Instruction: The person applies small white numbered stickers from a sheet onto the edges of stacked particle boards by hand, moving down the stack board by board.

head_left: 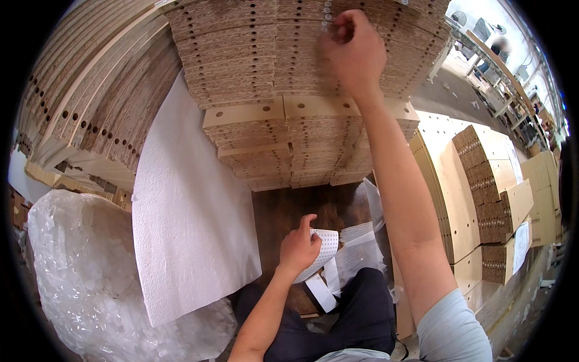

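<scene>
1 dotted sheet (327,243) in L hand (299,246) | R hand (360,57) nr drilled brds (295,57)

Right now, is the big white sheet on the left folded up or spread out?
Spread out: the white sheet shows one broad, unfolded face, running from between the board stacks down toward the person's lap.

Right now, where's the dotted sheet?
In the head view, the dotted sheet is low and just right of centre, in the left hand, below the stacked boards.
</scene>
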Action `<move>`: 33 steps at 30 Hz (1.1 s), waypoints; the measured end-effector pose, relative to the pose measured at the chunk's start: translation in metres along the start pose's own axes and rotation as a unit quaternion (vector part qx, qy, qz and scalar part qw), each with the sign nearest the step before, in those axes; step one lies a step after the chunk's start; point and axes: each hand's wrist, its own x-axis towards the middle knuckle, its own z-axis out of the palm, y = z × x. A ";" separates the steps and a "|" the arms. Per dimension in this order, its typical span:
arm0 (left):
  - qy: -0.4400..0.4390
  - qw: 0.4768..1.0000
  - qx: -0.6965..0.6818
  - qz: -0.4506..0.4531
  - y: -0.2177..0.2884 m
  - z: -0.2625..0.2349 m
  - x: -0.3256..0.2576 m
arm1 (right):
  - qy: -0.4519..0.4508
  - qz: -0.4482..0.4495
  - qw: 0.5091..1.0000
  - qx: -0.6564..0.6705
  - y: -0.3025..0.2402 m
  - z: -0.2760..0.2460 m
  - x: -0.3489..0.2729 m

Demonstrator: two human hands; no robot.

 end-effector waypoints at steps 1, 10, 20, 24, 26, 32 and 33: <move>-0.002 1.000 -0.001 0.000 -0.001 0.001 0.000 | -0.008 0.010 1.000 -0.005 0.004 -0.004 0.003; 0.008 0.999 0.023 0.024 -0.006 0.003 0.001 | 0.009 0.050 0.982 0.182 0.001 -0.007 -0.016; 0.008 0.999 0.017 0.028 -0.010 0.004 0.003 | 0.040 0.099 0.957 0.268 -0.010 0.010 -0.020; 0.015 0.999 0.013 0.031 -0.009 0.003 0.003 | 0.053 0.030 0.981 0.183 -0.009 0.013 -0.018; 0.018 0.999 0.012 0.036 -0.008 0.005 0.004 | 0.065 -0.016 0.985 0.158 -0.005 0.016 -0.016; 0.024 0.999 0.011 0.042 -0.012 0.007 0.004 | 0.081 -0.031 0.986 0.144 -0.003 0.019 -0.020; 0.025 0.999 0.009 0.043 -0.012 0.007 0.005 | 0.082 -0.037 0.985 0.146 -0.002 0.021 -0.020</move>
